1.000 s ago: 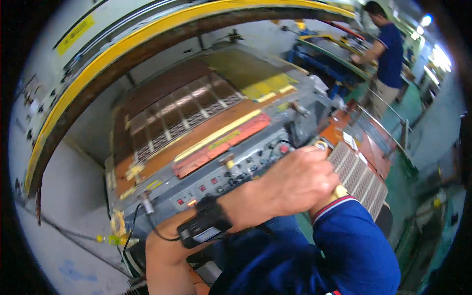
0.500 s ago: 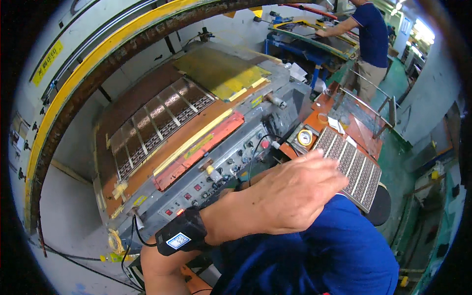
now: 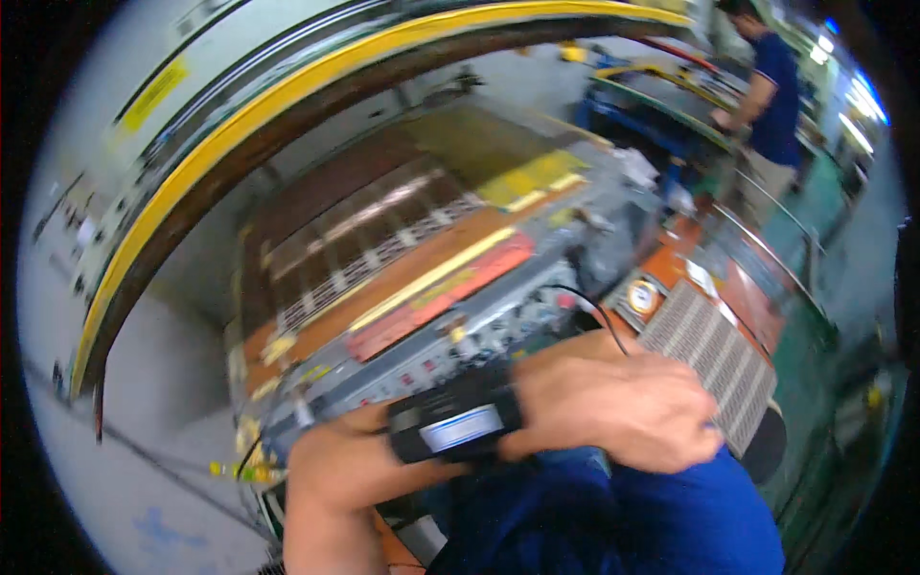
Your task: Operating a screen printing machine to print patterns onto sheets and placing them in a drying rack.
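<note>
The left hand [image 3: 623,410] is bent at the knuckles, fingertips curled under and out of my sight, so I can't tell whether they pinch anything; the right hand is hidden, its grip impossible to tell. A boxy black device [image 3: 412,426] with a smooth pale face wraps the left wrist, and soft blue cloth [image 3: 695,508] bunches at five o'clock. Just beside the knuckles, at two o'clock, sits the flat rectangular panel [image 3: 714,355], finely patterned in brown and pale bands. At twelve is a round tape roll [image 3: 641,297]; at one, a glossy orange-red tabletop [image 3: 743,254]. Around ten o'clock, a shiny coppery sheet [image 3: 359,230] lies beyond a long salmon-red bar [image 3: 441,299], under a long yellow frame [image 3: 240,123]. Far off at one, a co-worker [image 3: 776,105] stands in dark blue
</note>
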`<control>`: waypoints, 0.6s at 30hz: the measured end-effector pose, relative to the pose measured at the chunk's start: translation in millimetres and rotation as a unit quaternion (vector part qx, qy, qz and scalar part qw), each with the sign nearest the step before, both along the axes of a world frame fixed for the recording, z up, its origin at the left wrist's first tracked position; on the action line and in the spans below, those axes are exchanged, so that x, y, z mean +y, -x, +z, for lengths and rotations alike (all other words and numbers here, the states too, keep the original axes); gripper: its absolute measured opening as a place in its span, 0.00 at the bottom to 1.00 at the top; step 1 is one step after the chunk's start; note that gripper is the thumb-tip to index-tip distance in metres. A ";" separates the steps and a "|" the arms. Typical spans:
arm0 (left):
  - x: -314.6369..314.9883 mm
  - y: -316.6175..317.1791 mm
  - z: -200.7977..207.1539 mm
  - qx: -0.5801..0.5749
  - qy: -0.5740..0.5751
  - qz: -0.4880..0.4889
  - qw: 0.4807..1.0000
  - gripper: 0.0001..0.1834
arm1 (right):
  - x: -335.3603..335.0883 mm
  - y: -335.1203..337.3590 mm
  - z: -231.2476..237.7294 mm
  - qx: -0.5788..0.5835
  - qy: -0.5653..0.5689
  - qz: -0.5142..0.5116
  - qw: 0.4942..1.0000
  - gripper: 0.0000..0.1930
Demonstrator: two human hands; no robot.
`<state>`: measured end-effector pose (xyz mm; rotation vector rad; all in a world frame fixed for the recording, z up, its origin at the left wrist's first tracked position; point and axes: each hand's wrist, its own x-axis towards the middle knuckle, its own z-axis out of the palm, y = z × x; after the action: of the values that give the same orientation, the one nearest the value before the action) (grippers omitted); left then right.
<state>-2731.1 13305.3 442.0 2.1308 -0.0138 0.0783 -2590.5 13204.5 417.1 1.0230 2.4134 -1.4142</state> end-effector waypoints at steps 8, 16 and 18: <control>4.9 -37.8 13.6 -0.089 -0.014 -0.067 0.994 0.23 | 46.0 -16.4 -33.8 -0.279 -0.043 -0.205 0.937 0.15; 220.0 128.1 -135.6 0.010 -0.238 0.411 0.880 0.19 | 94.4 -186.7 -101.2 -0.024 -0.318 -0.444 0.837 0.14; 255.6 157.0 -161.9 0.035 -0.214 0.474 0.853 0.23 | 104.5 -214.4 -98.3 -0.037 -0.316 -0.480 0.818 0.13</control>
<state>-2888.1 13560.9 280.1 2.3734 1.1663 0.6254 -2376.1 13308.9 318.9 2.6513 2.3975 -0.5921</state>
